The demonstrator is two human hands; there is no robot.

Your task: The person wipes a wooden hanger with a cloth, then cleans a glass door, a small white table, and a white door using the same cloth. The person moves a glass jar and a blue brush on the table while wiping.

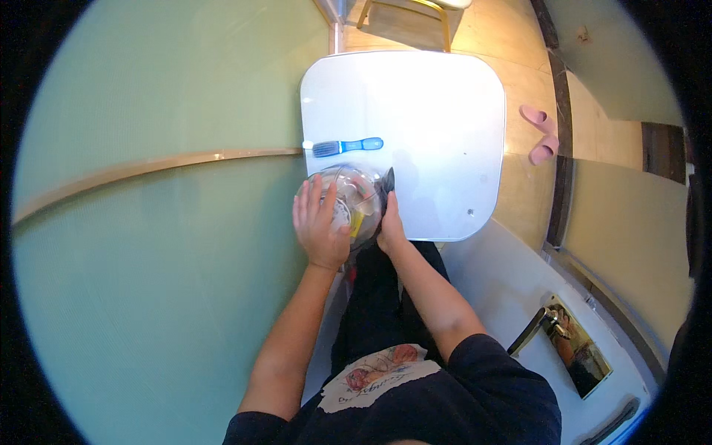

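Observation:
Both hands hold a round, clear transparent container at the near left edge of a white table. My left hand lies on its left side and top, fingers spread over it. My right hand grips its right side, beside a dark handle or spout. Something yellow and a white round patterned part show at the container; whether they are inside or on it I cannot tell. Just beyond it, a blue-handled brush lies flat on the table.
A pale green wall with a beige strip borders the table on the left. A gold-framed chair stands beyond it. Pink slippers lie on the floor at right. A metal lever fixture is at lower right.

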